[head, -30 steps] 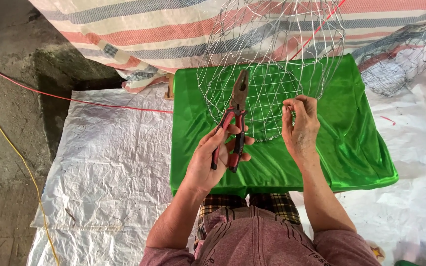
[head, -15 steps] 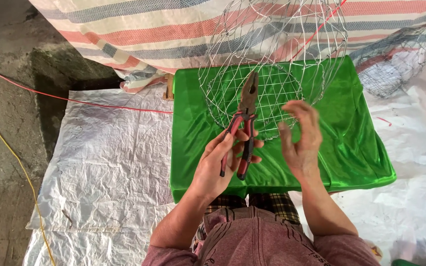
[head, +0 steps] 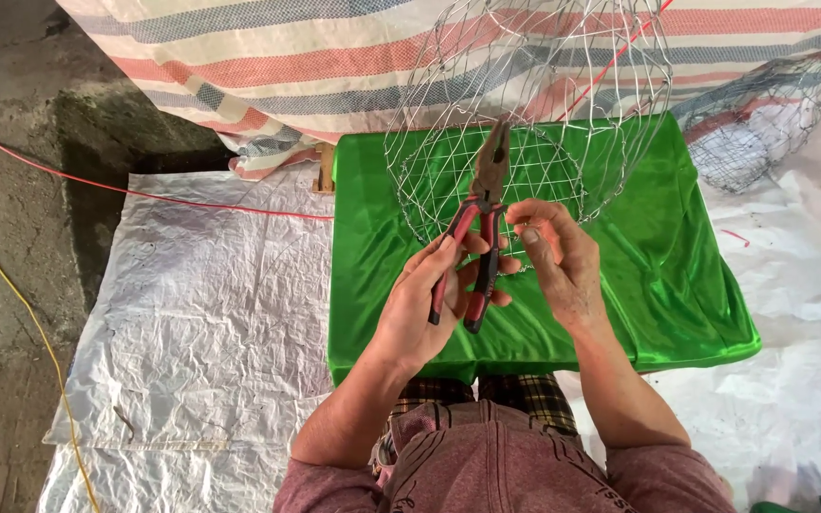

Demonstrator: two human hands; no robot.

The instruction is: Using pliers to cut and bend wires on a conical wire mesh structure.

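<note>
Green cloth covers table on white tarp.

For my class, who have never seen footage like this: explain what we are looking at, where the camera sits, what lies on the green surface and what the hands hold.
There is no machine here, only a person working with two bare hands. The single picture comes from a camera worn on the person's head, looking down, so you see their arms from above.

The left hand has its grip closed around the red-and-black handles of a pair of pliers, whose metal nose points away from the person. The right hand is beside the handles, fingers curled; whether it pinches a thin wire is too fine to tell.

Beyond the hands, a wire mesh basket frame stands on a small table covered in shiny green cloth. Under it lies a white woven plastic sheet; a striped tarp lies behind.
</note>
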